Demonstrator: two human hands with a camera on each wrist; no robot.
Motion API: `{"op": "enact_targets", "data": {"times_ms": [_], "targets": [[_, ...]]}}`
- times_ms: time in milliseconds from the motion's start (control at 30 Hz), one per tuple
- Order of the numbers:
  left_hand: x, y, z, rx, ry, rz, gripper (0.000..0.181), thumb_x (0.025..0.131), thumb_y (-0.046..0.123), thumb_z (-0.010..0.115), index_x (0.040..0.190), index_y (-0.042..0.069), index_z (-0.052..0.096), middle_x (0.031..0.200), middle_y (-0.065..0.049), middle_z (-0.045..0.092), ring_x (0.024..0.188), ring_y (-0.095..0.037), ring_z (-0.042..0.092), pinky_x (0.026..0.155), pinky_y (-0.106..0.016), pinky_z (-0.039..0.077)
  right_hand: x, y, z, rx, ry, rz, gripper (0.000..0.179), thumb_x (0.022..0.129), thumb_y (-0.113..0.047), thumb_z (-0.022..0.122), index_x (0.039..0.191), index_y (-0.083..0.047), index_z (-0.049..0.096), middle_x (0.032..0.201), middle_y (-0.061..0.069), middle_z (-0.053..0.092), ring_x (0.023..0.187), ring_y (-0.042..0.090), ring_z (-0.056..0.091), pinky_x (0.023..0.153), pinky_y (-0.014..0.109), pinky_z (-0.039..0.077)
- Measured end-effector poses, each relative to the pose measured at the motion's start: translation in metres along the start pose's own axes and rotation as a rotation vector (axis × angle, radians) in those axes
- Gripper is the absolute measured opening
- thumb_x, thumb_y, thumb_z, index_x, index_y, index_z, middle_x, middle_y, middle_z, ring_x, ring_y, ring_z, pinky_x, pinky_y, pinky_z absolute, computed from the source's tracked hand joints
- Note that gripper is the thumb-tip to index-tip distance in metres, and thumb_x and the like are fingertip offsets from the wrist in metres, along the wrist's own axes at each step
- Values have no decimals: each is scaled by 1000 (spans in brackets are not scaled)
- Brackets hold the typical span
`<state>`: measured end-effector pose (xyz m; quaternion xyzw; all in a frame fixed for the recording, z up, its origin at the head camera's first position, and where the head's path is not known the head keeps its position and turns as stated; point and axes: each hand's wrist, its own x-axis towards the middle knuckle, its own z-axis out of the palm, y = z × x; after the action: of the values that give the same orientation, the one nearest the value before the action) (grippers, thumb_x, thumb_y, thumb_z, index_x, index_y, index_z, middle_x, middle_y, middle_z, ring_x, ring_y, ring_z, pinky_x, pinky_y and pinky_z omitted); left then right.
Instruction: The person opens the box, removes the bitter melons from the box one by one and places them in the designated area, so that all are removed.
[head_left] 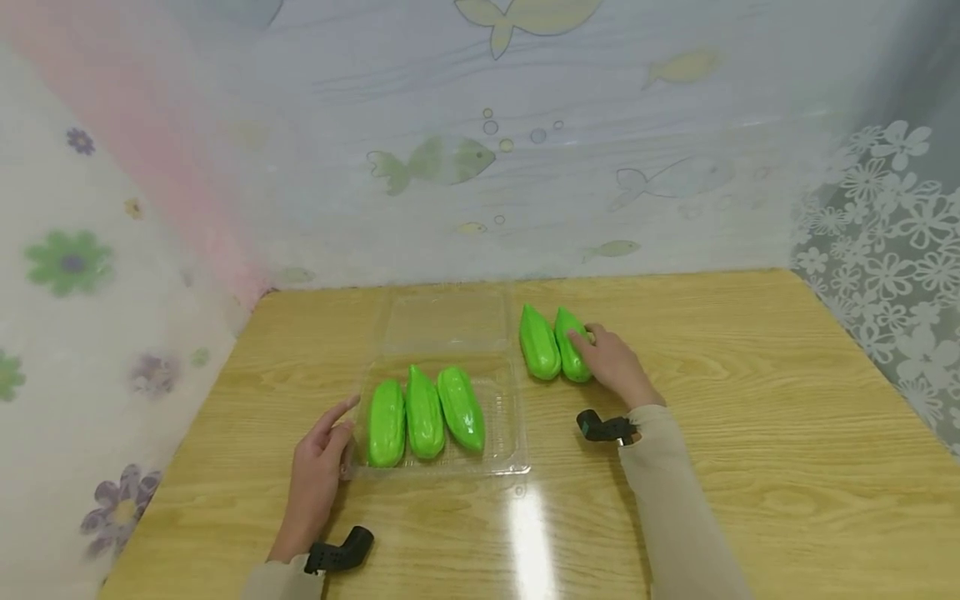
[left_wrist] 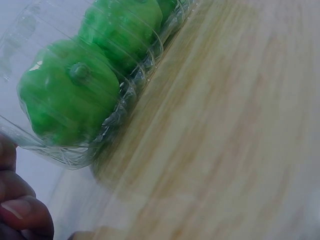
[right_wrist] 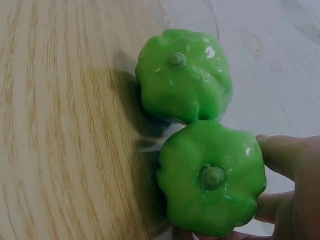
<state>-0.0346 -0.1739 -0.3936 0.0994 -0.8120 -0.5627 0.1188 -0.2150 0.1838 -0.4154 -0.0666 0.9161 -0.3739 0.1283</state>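
A clear plastic clamshell box (head_left: 506, 462) lies with its lid (head_left: 446, 321) folded back on the table. Three glossy green bitter melons, the left one (head_left: 386, 423), the middle one (head_left: 424, 412) and the right one (head_left: 461, 408), lie side by side in its base. Beside the box's left wall is my left hand (head_left: 318, 462), its fingers along the edge; the left wrist view has fingertips (left_wrist: 22, 210) by the box corner. My right hand (head_left: 611, 362) grips a bitter melon (right_wrist: 212, 177) outside the box, thumb and fingers on its side. Another bitter melon (head_left: 540, 343) lies against it, to its left.
The wooden table (head_left: 750, 467) meets a pale wall with printed fish (head_left: 450, 162) at the back. Flower-patterned surfaces stand at the left and right. Black wrist cameras (head_left: 341, 550) sit on both wrists.
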Motion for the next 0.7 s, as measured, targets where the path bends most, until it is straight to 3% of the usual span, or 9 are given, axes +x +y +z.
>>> {"op": "enact_targets", "data": {"times_ms": [267, 533, 700], "targets": [[-4, 3, 0, -3, -2, 8, 32, 96, 19, 43, 126, 14, 51, 52, -3, 40, 42, -13, 37, 41, -32, 36, -3, 1, -6, 22, 48, -23, 67, 92, -53, 30, 136, -2, 31, 128, 23, 42, 116, 38, 39, 92, 51, 32], [-2, -21, -2, -20, 13, -10, 31, 95, 25, 45, 125, 24, 52, 52, -4, 40, 41, -13, 37, 40, -31, 36, -9, -3, -17, 40, 131, -55, 56, 93, -45, 37, 133, -6, 38, 111, 17, 51, 98, 31, 49, 79, 46, 40], [-4, -21, -2, -15, 18, -1, 31, 95, 26, 45, 125, 25, 52, 52, -4, 41, 41, -14, 36, 40, -31, 36, -12, -6, -17, 77, 181, -100, 50, 92, -47, 38, 128, -13, 46, 102, 10, 54, 88, 26, 50, 69, 38, 41]]}}
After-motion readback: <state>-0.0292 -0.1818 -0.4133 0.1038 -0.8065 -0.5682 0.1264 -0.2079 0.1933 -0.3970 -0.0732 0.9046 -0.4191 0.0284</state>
